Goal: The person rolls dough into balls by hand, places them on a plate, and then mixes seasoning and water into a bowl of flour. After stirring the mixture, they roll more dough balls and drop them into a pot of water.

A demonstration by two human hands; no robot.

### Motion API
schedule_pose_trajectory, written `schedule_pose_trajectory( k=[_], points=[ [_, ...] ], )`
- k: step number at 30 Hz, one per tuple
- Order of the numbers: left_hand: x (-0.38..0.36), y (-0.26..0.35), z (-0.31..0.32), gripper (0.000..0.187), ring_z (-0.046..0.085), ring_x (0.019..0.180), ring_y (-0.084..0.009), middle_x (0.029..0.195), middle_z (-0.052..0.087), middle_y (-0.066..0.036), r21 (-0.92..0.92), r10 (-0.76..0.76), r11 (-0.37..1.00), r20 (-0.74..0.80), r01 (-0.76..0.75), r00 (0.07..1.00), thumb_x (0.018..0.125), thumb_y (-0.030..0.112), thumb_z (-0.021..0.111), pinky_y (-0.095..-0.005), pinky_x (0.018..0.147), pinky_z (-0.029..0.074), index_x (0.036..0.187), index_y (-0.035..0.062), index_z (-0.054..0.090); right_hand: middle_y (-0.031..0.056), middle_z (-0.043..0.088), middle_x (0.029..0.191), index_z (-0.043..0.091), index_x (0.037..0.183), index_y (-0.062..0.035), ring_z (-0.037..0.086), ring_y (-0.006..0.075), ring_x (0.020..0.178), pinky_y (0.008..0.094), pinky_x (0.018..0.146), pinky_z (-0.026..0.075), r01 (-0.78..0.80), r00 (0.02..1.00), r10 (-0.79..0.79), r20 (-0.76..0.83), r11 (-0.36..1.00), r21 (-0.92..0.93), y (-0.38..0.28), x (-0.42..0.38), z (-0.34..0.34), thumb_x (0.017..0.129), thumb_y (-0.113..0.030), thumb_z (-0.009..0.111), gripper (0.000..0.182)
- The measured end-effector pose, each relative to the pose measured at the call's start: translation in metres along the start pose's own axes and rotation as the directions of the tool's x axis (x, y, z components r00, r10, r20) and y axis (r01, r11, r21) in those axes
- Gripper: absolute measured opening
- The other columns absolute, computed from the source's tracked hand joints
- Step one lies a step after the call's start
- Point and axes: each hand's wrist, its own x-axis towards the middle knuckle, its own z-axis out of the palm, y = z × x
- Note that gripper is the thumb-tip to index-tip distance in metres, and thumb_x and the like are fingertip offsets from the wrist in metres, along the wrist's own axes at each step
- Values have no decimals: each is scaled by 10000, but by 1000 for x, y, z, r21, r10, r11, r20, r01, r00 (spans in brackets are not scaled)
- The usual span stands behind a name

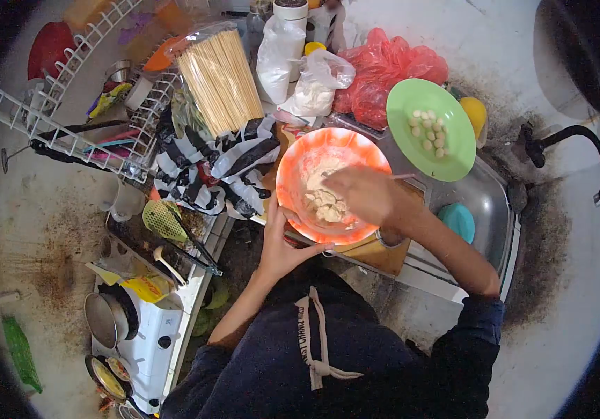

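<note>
An orange-and-white bowl [291, 183] sits in front of me with crumbly pale dough [329, 209] and white flour inside. My left hand [284, 246] grips the bowl's near left rim, thumb and fingers spread around its edge. Over the bowl's right side, my right hand [366, 197] reaches down to the dough. Motion smears its fingers, so I cannot make out whether they hold any dough. A green plate [401, 150] carrying several small pale dough balls [428, 131] lies just beyond the bowl to the right.
Behind the bowl are a pack of wooden skewers [220, 80], a bag of white powder [314, 94] and red plastic bags [384, 77]. A steel sink [488, 185] with a black faucet [572, 133] lies right. At lower left is a white stove [157, 342] with pans.
</note>
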Motion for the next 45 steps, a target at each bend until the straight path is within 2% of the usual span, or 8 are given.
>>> schedule_pose_trajectory(
  k=[10, 18, 28, 33, 37, 40, 42, 45],
  points=[
    [2, 1, -1, 555, 358, 1185, -364, 1259, 353, -209, 12, 28, 1000, -4, -28, 1000, 519, 269, 847, -431, 942, 326, 859, 66, 457, 76, 628, 935, 630, 981, -157, 613, 247, 856, 377, 743, 484, -4, 947, -91, 309, 956, 295, -6, 34, 4, 728, -228, 566, 271],
    [5, 7, -2, 552, 374, 1171, -359, 1258, 355, -206, 38, 64, 997, -10, -64, 998, 517, 269, 847, -427, 938, 334, 842, 69, 448, 100, 633, 761, 657, 896, -109, 610, 269, 746, 397, 692, 454, -351, 876, 205, 436, 891, 288, -16, 30, -4, 667, -170, 614, 240],
    [6, 10, -4, 558, 346, 1202, -361, 1276, 334, -213, 89, 74, 993, 8, -75, 997, 529, 288, 842, -438, 958, 321, 860, 52, 460, 122, 575, 996, 596, 1073, -135, 546, 255, 941, 428, 785, 432, -223, 937, 59, 344, 859, 461, -3, 8, -4, 726, -187, 583, 351],
    [4, 13, -4, 567, 330, 1217, -360, 1294, 322, -216, 122, 67, 990, 8, -68, 998, 531, 286, 840, -435, 967, 311, 893, 47, 474, 141, 557, 946, 609, 981, -108, 552, 257, 911, 423, 718, 454, -251, 918, 193, 346, 959, 129, -37, 16, 12, 733, -209, 585, 268],
    [4, 9, -1, 566, 332, 1216, -360, 1296, 325, -218, 86, 41, 995, 8, -42, 999, 530, 282, 839, -433, 971, 308, 897, 48, 476, 135, 570, 874, 609, 859, -61, 558, 257, 859, 405, 687, 463, -294, 860, 186, 475, 942, 164, -29, 18, 7, 738, -202, 582, 188],
    [4, 9, -2, 565, 334, 1215, -358, 1292, 331, -219, 91, 51, 995, -7, -50, 999, 531, 280, 839, -433, 972, 308, 896, 48, 476, 125, 591, 802, 611, 766, -48, 561, 262, 794, 386, 719, 452, -431, 847, 325, 421, 883, 185, -28, 19, -3, 744, -179, 575, 137],
    [5, 11, -2, 564, 338, 1215, -359, 1285, 339, -215, 77, 48, 996, -11, -47, 999, 530, 278, 839, -434, 967, 315, 887, 50, 467, 115, 597, 750, 603, 717, -61, 560, 272, 862, 370, 712, 441, -319, 948, 305, 96, 914, 249, -15, -2, 8, 722, -191, 589, 131],
    [4, 8, -2, 569, 339, 1216, -359, 1282, 340, -221, 71, 31, 997, -1, -31, 1000, 523, 272, 843, -431, 958, 326, 878, 52, 456, 90, 598, 767, 607, 784, -68, 557, 266, 844, 362, 671, 451, -324, 939, 280, 199, 915, 241, -7, -10, -1, 736, -183, 582, 127]
  ],
)
